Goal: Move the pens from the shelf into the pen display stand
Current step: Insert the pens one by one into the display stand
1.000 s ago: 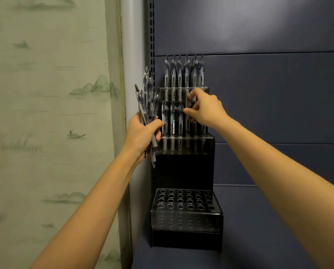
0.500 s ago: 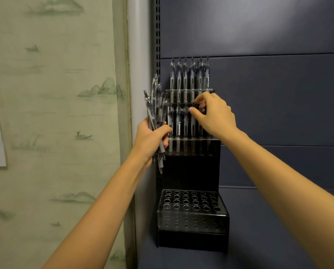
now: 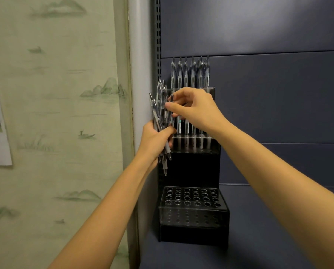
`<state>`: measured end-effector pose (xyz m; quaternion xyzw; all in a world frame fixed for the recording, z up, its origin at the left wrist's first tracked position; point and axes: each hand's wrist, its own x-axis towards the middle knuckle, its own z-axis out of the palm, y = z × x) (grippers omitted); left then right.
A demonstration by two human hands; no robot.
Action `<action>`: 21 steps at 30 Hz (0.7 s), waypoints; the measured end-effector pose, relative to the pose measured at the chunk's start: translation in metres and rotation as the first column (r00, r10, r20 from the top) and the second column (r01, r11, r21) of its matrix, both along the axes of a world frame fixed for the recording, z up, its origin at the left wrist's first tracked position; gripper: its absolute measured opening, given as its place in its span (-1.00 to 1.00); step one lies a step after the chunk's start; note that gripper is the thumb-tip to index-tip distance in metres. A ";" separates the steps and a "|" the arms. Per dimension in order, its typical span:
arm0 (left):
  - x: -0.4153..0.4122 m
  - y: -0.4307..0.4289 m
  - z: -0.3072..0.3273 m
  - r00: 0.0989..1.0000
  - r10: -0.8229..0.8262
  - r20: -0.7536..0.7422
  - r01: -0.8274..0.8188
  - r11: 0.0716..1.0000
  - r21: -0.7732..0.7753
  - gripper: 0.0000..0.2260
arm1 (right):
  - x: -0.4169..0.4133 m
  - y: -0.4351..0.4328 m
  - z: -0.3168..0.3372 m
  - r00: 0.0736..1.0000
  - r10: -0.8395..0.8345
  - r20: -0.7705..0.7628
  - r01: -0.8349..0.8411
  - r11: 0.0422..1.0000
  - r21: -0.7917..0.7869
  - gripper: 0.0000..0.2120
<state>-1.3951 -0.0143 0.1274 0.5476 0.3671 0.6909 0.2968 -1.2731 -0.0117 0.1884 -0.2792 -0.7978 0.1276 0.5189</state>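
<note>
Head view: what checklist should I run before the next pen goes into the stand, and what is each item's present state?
1. Left hand grips the pen bundle securely: ok.
2. Right hand pinches just one pen: cannot tell, the pens overlap.
3. Free holes in the bottom tier of the display stand: ok, all are empty.
4. Free slot in the middle tier: cannot tell, the right hand hides part of it.
5. Top-tier pens stand upright: ok.
</note>
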 end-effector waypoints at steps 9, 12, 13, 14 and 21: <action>0.005 -0.001 0.000 0.999 0.027 -0.022 -0.026 1.000 0.016 -0.84 | -0.001 0.004 0.002 0.998 -0.055 -0.008 0.055 0.997 -0.053 -0.85; 0.007 -0.003 0.001 1.000 0.008 -0.018 -0.007 0.999 0.035 -0.88 | 0.000 0.005 0.003 0.998 -0.061 -0.001 0.061 0.996 -0.063 -0.85; 0.008 -0.004 0.001 1.000 0.001 -0.026 0.000 0.999 0.038 -0.86 | 0.001 0.006 0.003 0.998 -0.066 0.008 0.066 0.996 -0.063 -0.84; 0.009 -0.004 0.001 1.000 -0.001 -0.031 0.002 0.999 0.038 -0.83 | 0.001 0.007 0.003 0.997 -0.071 0.016 0.072 0.996 -0.061 -0.84; 0.011 -0.001 0.001 1.000 0.003 0.007 -0.003 1.000 0.007 -0.83 | 0.007 0.013 0.004 0.997 -0.074 -0.005 0.074 0.994 -0.081 -0.83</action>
